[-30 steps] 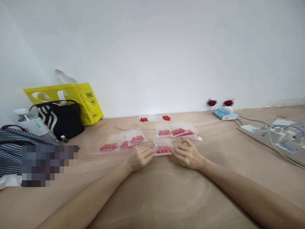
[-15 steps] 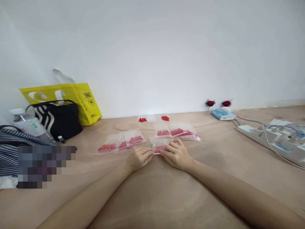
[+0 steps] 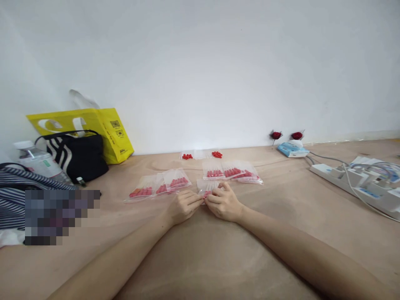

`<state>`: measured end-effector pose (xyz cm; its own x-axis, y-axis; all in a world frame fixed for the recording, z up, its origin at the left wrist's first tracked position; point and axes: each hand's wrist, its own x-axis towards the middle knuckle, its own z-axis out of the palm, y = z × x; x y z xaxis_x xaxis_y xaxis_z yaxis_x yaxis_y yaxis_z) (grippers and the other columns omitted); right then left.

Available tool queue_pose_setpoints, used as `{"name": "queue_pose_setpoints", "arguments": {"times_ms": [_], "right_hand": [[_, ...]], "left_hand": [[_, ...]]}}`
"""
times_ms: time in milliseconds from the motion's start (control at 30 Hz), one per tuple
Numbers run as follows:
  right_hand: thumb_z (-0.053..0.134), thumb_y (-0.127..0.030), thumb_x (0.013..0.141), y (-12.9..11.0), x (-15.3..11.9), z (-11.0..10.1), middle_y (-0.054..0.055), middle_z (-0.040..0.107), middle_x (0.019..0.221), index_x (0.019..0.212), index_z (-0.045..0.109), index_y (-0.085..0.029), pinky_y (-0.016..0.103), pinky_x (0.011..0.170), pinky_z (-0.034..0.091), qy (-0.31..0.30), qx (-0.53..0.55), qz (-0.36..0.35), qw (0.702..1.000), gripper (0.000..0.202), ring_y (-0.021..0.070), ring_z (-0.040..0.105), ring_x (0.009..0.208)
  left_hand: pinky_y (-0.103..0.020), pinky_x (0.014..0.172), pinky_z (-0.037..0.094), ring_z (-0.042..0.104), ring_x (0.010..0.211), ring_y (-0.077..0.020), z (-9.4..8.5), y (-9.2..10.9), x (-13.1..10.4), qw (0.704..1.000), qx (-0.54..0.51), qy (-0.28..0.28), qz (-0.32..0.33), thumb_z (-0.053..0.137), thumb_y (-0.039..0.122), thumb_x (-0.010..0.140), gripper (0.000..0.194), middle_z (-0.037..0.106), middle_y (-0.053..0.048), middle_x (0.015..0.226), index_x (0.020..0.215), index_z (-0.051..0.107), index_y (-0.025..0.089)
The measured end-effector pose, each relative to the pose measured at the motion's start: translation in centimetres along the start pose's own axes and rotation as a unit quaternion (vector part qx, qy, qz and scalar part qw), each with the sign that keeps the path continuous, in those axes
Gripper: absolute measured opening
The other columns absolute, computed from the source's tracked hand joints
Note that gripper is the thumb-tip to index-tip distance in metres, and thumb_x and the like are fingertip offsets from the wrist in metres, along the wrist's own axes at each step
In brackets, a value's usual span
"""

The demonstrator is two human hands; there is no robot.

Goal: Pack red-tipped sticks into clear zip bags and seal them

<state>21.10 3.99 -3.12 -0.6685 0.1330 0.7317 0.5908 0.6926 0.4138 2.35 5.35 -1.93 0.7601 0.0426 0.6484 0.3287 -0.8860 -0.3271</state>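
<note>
A small transparent zip bag [image 3: 203,184] lies flat on the table in front of me, with thin red-ended pieces in a row inside it. My left hand [image 3: 185,207] pinches the near left corner of this bag, its fingers closed. My right hand [image 3: 224,204] is closed on the near edge, fingertips almost touching those of the left. The right fingers hide much of the red row. Just beyond are similar bags: an overlapping group [image 3: 178,180] to the left, and another bag [image 3: 213,168] beside a small stack [image 3: 242,171] to the right.
Two bags with red pieces [image 3: 187,156] lie by the wall. At left stand a yellow tote [image 3: 117,137], a black bag [image 3: 84,156] and a plastic bottle [image 3: 42,162]. At right are a tissue pack [image 3: 292,150], dark red roses [image 3: 296,135] and a power strip [image 3: 359,183] with cables.
My right hand has slid left along the bag's near edge, close to my left hand, and now covers more of the red pieces. The left hand has barely moved.
</note>
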Motion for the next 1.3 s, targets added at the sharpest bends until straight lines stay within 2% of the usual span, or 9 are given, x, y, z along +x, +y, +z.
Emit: {"name": "queue_pose_setpoints", "arguments": {"times_ms": [200, 367, 500, 633, 767, 933, 1067, 1200, 1300], "right_hand": [[0.043, -0.013, 0.084, 0.7, -1.2, -1.2, -0.003, 0.053, 0.058, 0.069, 0.057, -0.017, 0.032, 0.071, 0.024, -0.015, -0.002, 0.015, 1.0, 0.021, 0.0093, 0.04, 0.061], [0.043, -0.013, 0.083, 1.7, -3.0, -2.6, -0.002, 0.053, 0.058, 0.066, 0.055, -0.017, 0.031, 0.074, 0.025, -0.036, -0.003, 0.054, 0.998, 0.021, 0.0092, 0.041, 0.06], [0.042, -0.013, 0.083, 2.1, -3.6, -2.8, -0.001, 0.052, 0.058, 0.066, 0.053, -0.016, 0.032, 0.074, 0.027, -0.036, 0.007, 0.074, 0.997, 0.021, 0.0101, 0.042, 0.059], [0.036, -0.016, 0.087, 2.3, -3.6, -2.5, 0.001, 0.052, 0.063, 0.068, 0.049, -0.016, 0.029, 0.066, 0.031, -0.077, 0.075, 0.084, 0.991, 0.023, 0.0112, 0.043, 0.059], [0.03, -0.016, 0.088, 2.1, -3.5, -2.4, 0.006, 0.055, 0.08, 0.077, 0.045, -0.017, 0.024, 0.062, 0.039, -0.14, 0.228, 0.13, 0.955, 0.019, 0.0123, 0.049, 0.07], [0.035, -0.018, 0.088, 1.6, -3.3, -2.8, 0.006, 0.055, 0.087, 0.08, 0.045, -0.019, 0.024, 0.066, 0.044, -0.186, 0.336, 0.165, 0.908, 0.013, 0.0123, 0.053, 0.077], [0.043, -0.022, 0.085, 1.6, -3.3, -3.1, 0.007, 0.055, 0.095, 0.093, 0.047, -0.019, 0.026, 0.073, 0.046, -0.181, 0.357, 0.171, 0.9, 0.009, 0.0137, 0.054, 0.085], [0.043, -0.019, 0.084, 1.8, -3.4, -3.1, 0.008, 0.054, 0.099, 0.097, 0.047, -0.018, 0.028, 0.077, 0.046, -0.164, 0.355, 0.18, 0.903, 0.014, 0.0146, 0.053, 0.089], [0.043, -0.018, 0.083, 1.9, -3.4, -2.9, 0.009, 0.054, 0.099, 0.094, 0.049, -0.018, 0.028, 0.078, 0.046, -0.16, 0.352, 0.178, 0.905, 0.012, 0.0147, 0.053, 0.089]], "left_hand": [[-0.027, 0.062, 0.05, 0.061, 0.066, -0.0145, -0.2, 0.1, -0.2, 1.0, -0.019, 0.006, -0.019, 0.047, 0.009, 0.082, 0.015, 0.068, -0.005, 0.078, 0.083, 0.061, 0.014], [-0.027, 0.061, 0.05, 0.061, 0.065, -0.0138, -0.4, 0.3, -0.4, 0.999, -0.029, 0.013, -0.026, 0.047, 0.009, 0.082, 0.014, 0.068, -0.005, 0.077, 0.081, 0.061, 0.015], [-0.025, 0.06, 0.05, 0.061, 0.064, -0.0128, -0.6, 0.4, -0.5, 0.999, -0.031, 0.017, -0.038, 0.047, 0.01, 0.082, 0.014, 0.068, -0.003, 0.075, 0.079, 0.06, 0.016], [-0.025, 0.062, 0.05, 0.062, 0.068, -0.0139, -0.8, 0.6, -0.6, 0.994, -0.047, -0.003, -0.097, 0.048, 0.014, 0.082, 0.013, 0.067, -0.004, 0.077, 0.079, 0.06, 0.017], [-0.024, 0.063, 0.053, 0.064, 0.08, -0.0162, -0.9, 0.9, -0.7, 0.976, -0.109, -0.04, -0.185, 0.051, 0.024, 0.082, 0.021, 0.064, -0.009, 0.1, 0.1, 0.059, 0.016], [-0.025, 0.07, 0.054, 0.065, 0.085, -0.0169, -0.9, 1.1, -0.9, 0.969, -0.137, -0.061, -0.196, 0.05, 0.024, 0.084, 0.024, 0.063, -0.006, 0.107, 0.106, 0.06, 0.024], [-0.025, 0.077, 0.053, 0.063, 0.089, -0.0162, -1.7, 1.3, -1.1, 0.961, -0.17, -0.017, -0.218, 0.047, 0.018, 0.084, 0.026, 0.062, -0.007, 0.107, 0.106, 0.061, 0.021], [-0.031, 0.086, 0.049, 0.061, 0.095, -0.018, -3.0, 1.4, -1.3, 0.934, -0.179, 0.052, -0.305, 0.05, 0.02, 0.082, 0.025, 0.063, -0.005, 0.106, 0.104, 0.062, 0.02], [-0.034, 0.089, 0.047, 0.058, 0.1, -0.0191, -2.8, 0.5, -0.9, 0.916, -0.183, 0.068, -0.351, 0.051, 0.021, 0.081, 0.025, 0.061, -0.005, 0.109, 0.103, 0.063, 0.02]]}}
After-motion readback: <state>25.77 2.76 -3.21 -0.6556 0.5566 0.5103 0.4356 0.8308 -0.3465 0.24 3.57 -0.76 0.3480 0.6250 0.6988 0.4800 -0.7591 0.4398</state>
